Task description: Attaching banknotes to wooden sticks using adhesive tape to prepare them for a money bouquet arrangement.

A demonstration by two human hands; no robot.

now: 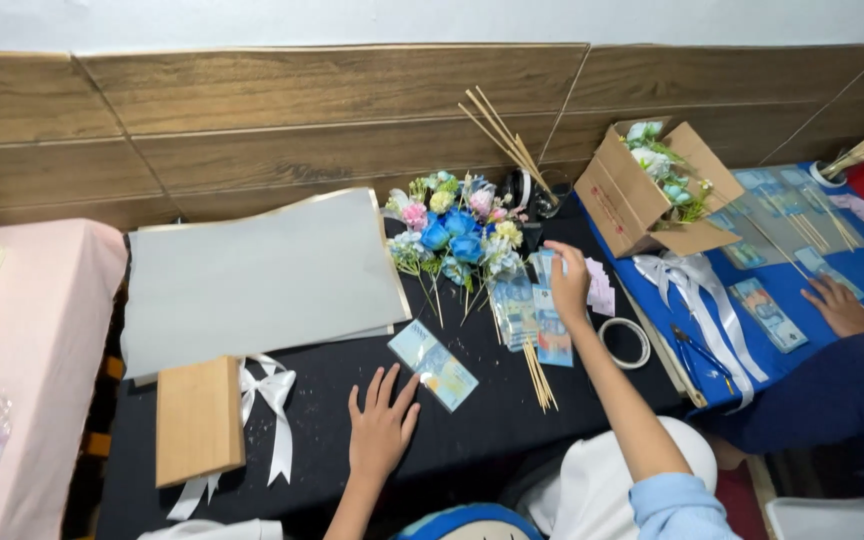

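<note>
Head view: two bare hands over a black cloth-covered table (472,440).

The left hand (382,430) lies flat, fingers spread, grasping nothing, beside two sleeved blue banknotes (434,365). The right hand (567,285) presses open-palmed on a fan of blue banknotes taped to wooden skewers (535,320), below a blue-and-pink artificial flower bunch (457,235); a clear tape roll (624,342) sits nearby.

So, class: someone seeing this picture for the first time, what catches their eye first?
Probably the blue and pink flower bunch at the middle of the black table, with the right hand on wrapped banknotes beside it. The left hand rests flat nearer the camera, below a large grey sheet.
</note>
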